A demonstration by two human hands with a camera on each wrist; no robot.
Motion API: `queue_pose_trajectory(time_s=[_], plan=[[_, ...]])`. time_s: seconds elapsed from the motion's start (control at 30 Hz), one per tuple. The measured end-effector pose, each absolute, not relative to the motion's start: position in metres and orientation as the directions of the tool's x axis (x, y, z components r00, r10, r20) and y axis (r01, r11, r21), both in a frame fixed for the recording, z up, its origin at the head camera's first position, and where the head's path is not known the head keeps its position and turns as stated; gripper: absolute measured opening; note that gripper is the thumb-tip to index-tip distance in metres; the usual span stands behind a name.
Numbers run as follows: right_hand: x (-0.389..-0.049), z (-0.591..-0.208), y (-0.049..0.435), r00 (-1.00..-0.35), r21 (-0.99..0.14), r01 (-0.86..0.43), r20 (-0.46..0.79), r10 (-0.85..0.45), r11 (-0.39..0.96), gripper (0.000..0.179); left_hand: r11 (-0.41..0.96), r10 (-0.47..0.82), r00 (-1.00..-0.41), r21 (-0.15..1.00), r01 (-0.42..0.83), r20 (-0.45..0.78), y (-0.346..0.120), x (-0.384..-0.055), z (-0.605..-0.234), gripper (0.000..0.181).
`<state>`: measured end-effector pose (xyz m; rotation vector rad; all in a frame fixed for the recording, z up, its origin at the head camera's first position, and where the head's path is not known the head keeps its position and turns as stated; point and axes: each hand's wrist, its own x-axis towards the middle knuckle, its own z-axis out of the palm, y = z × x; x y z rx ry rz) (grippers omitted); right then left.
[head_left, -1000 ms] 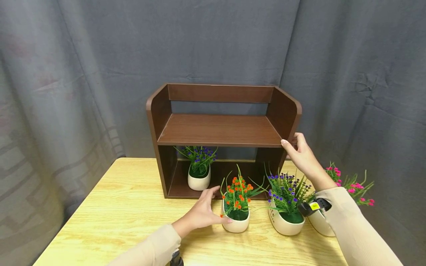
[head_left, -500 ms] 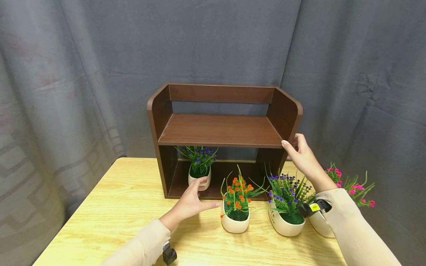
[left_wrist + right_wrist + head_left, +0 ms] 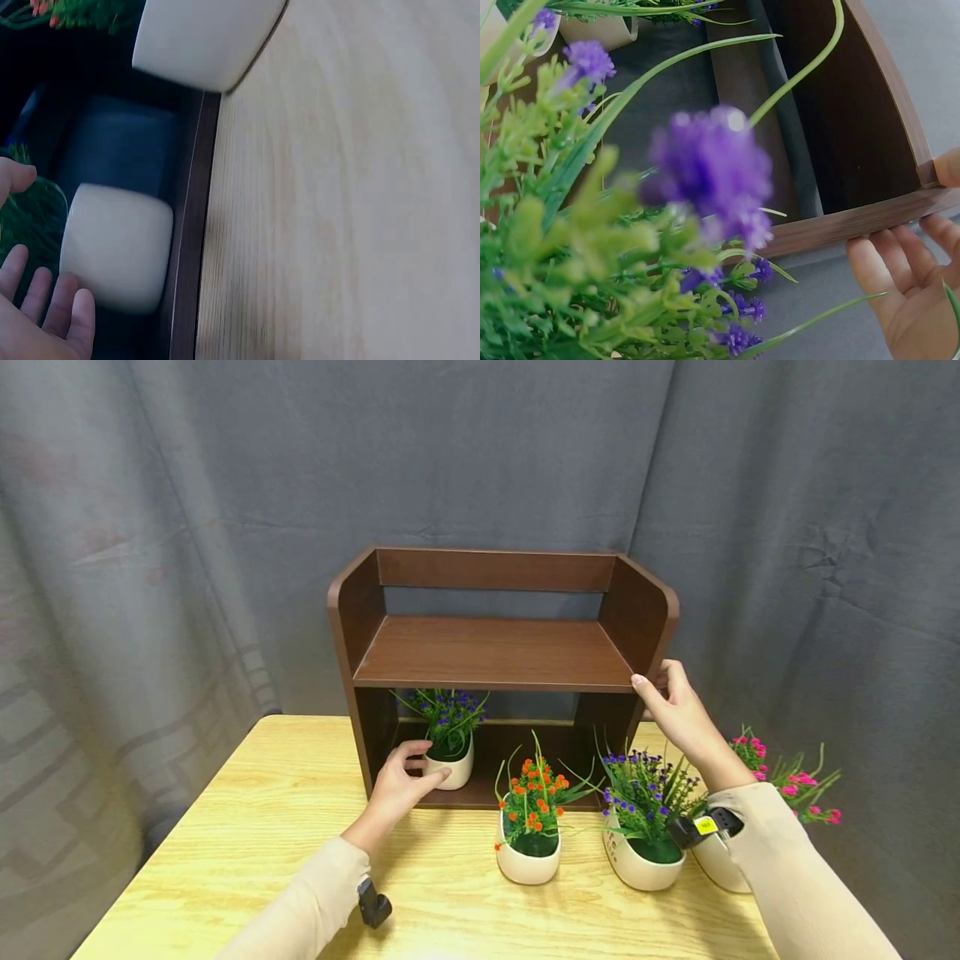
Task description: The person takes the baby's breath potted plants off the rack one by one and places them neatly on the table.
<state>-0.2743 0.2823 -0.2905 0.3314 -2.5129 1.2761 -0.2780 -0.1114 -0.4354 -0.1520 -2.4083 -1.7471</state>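
A brown two-tier shelf [image 3: 491, 652] stands on the table. On its lower level, toward the left, sits a white pot [image 3: 450, 768] with purple flowers. My left hand [image 3: 401, 785] is at that pot's left side, fingers and thumb spread about it; in the left wrist view the fingertips [image 3: 84, 300] lie right at the white pot [image 3: 116, 247]. With my right hand [image 3: 678, 710] I grip the shelf's right side panel, thumb at the front edge and fingers along the outer face. The right wrist view shows the fingers [image 3: 881, 262] against the panel [image 3: 855, 221].
In front of the shelf stands a pot with orange flowers [image 3: 528, 860]. To its right are a second purple-flowered pot [image 3: 645, 868] and, partly behind my right forearm, a pot with pink flowers [image 3: 802, 785]. Grey curtains [image 3: 510, 460] hang behind the wooden table [image 3: 247, 827].
My left hand has moved left and away from the orange-flowered pot, across the front of the pot on the lower shelf, to its left side. My right hand has stayed on the shelf panel.
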Motion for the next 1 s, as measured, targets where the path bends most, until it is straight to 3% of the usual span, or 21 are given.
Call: queue_pose_trajectory(time_s=[0.3, 0.53, 1.0], plan=[[-0.274, -0.29, 0.282, -0.93, -0.747, -0.334, 0.362, -0.07, 0.575, 0.055, 0.314, -0.022, -0.984, 0.936, 0.161, 0.177, -0.116, -0.292, -0.441, 0.063], [-0.275, -0.29, 0.282, -0.929, -0.746, -0.332, 0.364, -0.066, 0.578, 0.055, 0.331, 0.007, -0.987, 0.931, 0.155, 0.162, -0.114, -0.307, -0.451, 0.081], [-0.276, -0.292, 0.283, -0.929, -0.759, -0.333, 0.365, -0.058, 0.56, 0.054, 0.275, 0.136, -0.99, 0.958, 0.078, 0.042, -0.112, -0.329, -0.46, 0.107]])
